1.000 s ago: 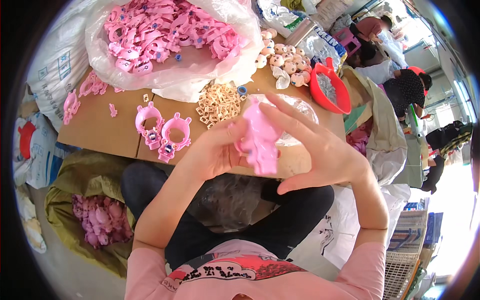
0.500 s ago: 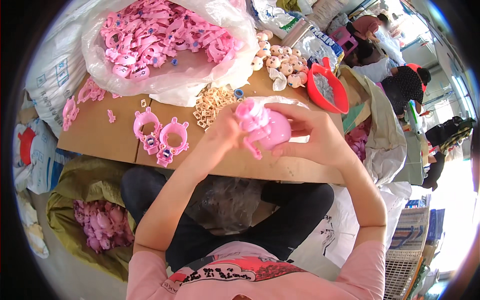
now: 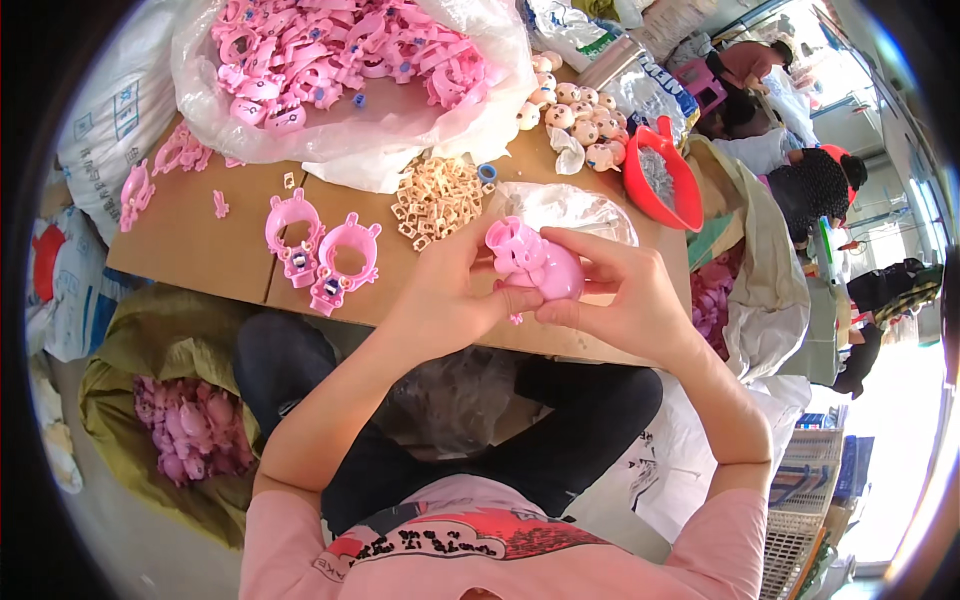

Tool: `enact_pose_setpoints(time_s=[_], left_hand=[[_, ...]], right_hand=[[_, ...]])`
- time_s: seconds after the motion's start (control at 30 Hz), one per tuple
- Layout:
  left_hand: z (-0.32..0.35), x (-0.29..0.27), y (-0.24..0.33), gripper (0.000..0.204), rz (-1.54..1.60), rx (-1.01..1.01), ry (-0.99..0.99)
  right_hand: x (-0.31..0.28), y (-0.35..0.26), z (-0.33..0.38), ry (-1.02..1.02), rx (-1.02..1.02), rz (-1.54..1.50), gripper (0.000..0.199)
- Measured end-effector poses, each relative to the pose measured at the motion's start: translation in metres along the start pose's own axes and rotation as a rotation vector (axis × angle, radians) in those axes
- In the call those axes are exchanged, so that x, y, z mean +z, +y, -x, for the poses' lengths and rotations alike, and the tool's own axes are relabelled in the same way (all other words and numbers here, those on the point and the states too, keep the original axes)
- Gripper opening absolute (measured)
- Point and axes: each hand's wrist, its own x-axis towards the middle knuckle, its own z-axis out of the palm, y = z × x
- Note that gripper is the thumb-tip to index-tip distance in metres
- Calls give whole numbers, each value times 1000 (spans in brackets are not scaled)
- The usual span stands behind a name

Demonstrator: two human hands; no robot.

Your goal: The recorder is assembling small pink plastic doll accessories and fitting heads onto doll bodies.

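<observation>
A glossy pink plastic toy body, rounded at one end with an open neck at the other, is held above the table's near edge. My left hand grips its neck side, the thumb lying across the front. From the other side my right hand holds the rounded end, fingers above and thumb below. Two pink ring-shaped toy parts with small ears lie on the table left of my hands. A heap of small beige plastic pieces sits just beyond my left hand, with a blue ring beside it.
A clear plastic bag of pink parts fills the far table. Behind my right hand are small round doll heads and a red scoop of small grey pieces. Sacks flank the table. Two other people sit at the far right.
The toy body has turned in my hands and sits slightly lower and further right. My left thumb now presses across its front. The whole view has shifted slightly.
</observation>
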Motion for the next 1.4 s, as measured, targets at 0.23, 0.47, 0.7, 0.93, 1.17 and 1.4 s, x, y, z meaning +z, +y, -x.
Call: enact_pose_setpoints(time_s=[0.23,0.47,0.7,0.93,1.17,1.4], left_hand=[[4,6,1,48,-119,165,143],[9,7,12,45,14,112,128],[11,13,8,43,-62,281,194],[12,10,12,46,-121,328,212],[3,-4,15,64,-142,331,26],[-11,-28,-8,56,746,-229,-519]], right_hand=[[6,-2,-1,96,-38,-85,65],[5,5,-2,62,-58,-211,68],[8,10,1,100,-170,-211,72],[6,7,-6,157,-360,-56,65],[-11,19,-11,102,-342,17,68],[-23,8,14,-162,-505,-175,56]])
